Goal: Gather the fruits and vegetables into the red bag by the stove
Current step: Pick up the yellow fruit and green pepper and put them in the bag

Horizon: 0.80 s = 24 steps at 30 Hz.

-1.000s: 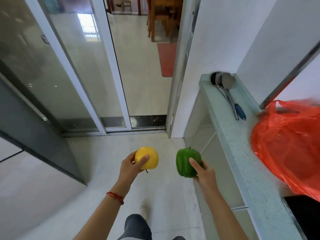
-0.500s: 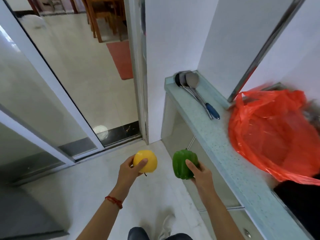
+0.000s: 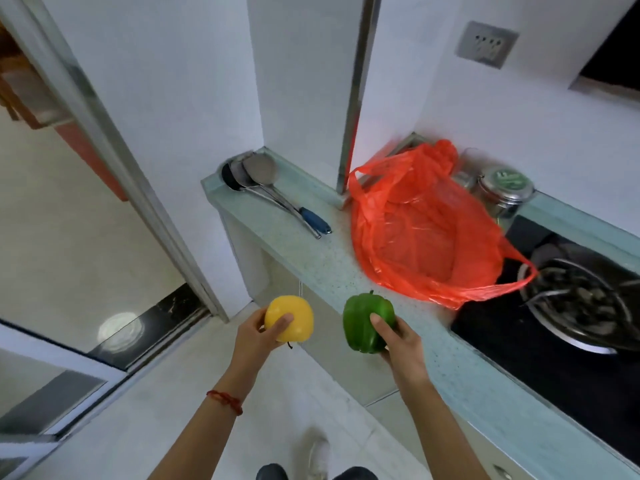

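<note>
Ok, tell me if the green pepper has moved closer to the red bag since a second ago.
Yes. The green pepper, held in the right hand, is now up by the counter edge just short of the red bag; earlier it was over the floor.

Two hands are counted, the left hand and the right hand. One round yellow fruit and one glossy green bell pepper are seen. One crumpled red plastic bag, one lidded steel canister and several long-handled metal ladles, their number unclear, are counted on the pale green speckled surface.

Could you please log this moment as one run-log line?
left hand: holds yellow fruit | right hand: holds green pepper | red bag: open on counter
</note>
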Tool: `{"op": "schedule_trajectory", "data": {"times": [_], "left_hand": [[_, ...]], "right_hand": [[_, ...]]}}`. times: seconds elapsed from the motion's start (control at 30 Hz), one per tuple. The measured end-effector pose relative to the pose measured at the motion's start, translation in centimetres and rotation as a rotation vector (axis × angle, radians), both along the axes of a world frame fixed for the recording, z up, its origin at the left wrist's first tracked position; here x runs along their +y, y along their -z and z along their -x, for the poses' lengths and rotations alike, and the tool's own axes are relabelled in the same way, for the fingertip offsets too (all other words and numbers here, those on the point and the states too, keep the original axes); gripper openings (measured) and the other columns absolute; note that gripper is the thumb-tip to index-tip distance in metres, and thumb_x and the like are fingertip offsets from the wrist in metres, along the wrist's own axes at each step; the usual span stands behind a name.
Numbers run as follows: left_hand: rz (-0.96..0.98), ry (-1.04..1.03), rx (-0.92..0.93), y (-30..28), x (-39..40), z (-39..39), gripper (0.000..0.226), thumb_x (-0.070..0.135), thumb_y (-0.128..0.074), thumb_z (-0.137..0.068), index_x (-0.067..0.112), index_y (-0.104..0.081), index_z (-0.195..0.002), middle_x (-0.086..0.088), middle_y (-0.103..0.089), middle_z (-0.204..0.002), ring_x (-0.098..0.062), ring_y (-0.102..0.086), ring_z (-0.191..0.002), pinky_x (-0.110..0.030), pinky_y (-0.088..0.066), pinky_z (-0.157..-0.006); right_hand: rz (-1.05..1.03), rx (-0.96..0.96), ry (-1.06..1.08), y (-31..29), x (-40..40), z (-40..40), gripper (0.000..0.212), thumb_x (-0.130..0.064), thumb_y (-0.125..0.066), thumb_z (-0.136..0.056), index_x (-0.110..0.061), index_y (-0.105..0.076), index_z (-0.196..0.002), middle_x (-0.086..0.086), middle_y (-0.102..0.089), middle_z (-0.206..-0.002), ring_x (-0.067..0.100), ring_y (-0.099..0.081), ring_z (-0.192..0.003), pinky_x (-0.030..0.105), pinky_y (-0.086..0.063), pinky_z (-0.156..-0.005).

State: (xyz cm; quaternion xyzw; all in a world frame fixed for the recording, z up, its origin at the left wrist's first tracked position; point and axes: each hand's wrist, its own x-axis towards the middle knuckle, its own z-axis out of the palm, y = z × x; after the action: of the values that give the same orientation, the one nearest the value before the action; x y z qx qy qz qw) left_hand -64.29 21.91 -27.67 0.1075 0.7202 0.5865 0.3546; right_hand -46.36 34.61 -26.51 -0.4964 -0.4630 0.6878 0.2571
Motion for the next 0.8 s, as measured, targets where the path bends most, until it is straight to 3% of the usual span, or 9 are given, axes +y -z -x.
{"op": "schedule_trajectory", "data": {"times": [0.1, 0.23, 0.4, 0.53, 0.7, 0.8], "left_hand": [[0.011, 0.079, -0.004, -0.1, 3.2, -1.3, 0.022, 0.016, -0.066, -0.083, 0.013, -0.058, -0.103, -0.006, -0.059, -0.096, -0.027, -0.058, -0.094, -0.018, -0.055, -0.054], [0.026, 0.176, -0.005, -0.3, 6.9, -3.0, 0.044, 0.021, -0.073, -0.077, 0.003, -0.057, -0.113, -0.011, -0.057, -0.101, -0.022, -0.058, -0.088, -0.016, -0.053, -0.052], [0.019, 0.268, 0.014, -0.6, 11.0, -4.3, 0.045, 0.016, -0.064, -0.083, 0.003, -0.051, -0.125, -0.013, -0.053, -0.115, -0.029, -0.056, -0.1, -0.033, -0.053, -0.069], [0.033, 0.339, 0.09, -1.3, 13.9, -4.4, 0.044, 0.02, -0.064, -0.084, 0.005, -0.053, -0.123, -0.01, -0.054, -0.111, -0.025, -0.056, -0.096, -0.019, -0.054, -0.057], [0.007, 0.397, 0.085, -2.0, 18.1, -3.2, 0.051, 0.028, -0.072, -0.077, 0.008, -0.054, -0.121, -0.009, -0.056, -0.11, -0.022, -0.057, -0.094, -0.015, -0.053, -0.055], [-0.004, 0.444, 0.088, -2.2, 21.1, -2.0, 0.054, 0.029, -0.072, -0.077, 0.008, -0.054, -0.123, -0.009, -0.057, -0.111, -0.023, -0.057, -0.096, -0.018, -0.054, -0.058]], "right_hand": [[0.005, -0.005, 0.089, -0.4, 1.3, -2.3, 0.045, -0.022, -0.067, -0.081, -0.006, -0.055, -0.122, 0.01, -0.062, -0.111, 0.025, -0.06, -0.102, 0.042, -0.05, -0.091], [0.012, 0.006, 0.184, -0.4, 2.8, -5.0, 0.044, -0.023, -0.067, -0.081, -0.008, -0.055, -0.121, 0.009, -0.063, -0.111, 0.022, -0.061, -0.1, 0.041, -0.052, -0.088], [0.0, 0.029, 0.262, -0.7, 4.8, -6.9, 0.027, -0.02, -0.066, -0.082, -0.012, -0.061, -0.107, 0.005, -0.066, -0.101, 0.02, -0.063, -0.095, 0.034, -0.053, -0.078], [0.007, 0.032, 0.329, -0.8, 6.6, -7.2, 0.018, -0.02, -0.067, -0.081, -0.016, -0.063, -0.099, 0.007, -0.067, -0.1, 0.024, -0.064, -0.096, 0.039, -0.053, -0.082], [-0.002, 0.043, 0.372, -1.2, 9.6, -6.3, 0.016, -0.022, -0.067, -0.081, -0.017, -0.065, -0.096, 0.006, -0.067, -0.098, 0.022, -0.064, -0.094, 0.04, -0.054, -0.083], [-0.028, 0.044, 0.396, -1.3, 11.8, -5.4, 0.021, -0.026, -0.067, -0.08, -0.015, -0.065, -0.098, 0.003, -0.067, -0.091, 0.017, -0.064, -0.083, 0.029, -0.054, -0.069]]}}
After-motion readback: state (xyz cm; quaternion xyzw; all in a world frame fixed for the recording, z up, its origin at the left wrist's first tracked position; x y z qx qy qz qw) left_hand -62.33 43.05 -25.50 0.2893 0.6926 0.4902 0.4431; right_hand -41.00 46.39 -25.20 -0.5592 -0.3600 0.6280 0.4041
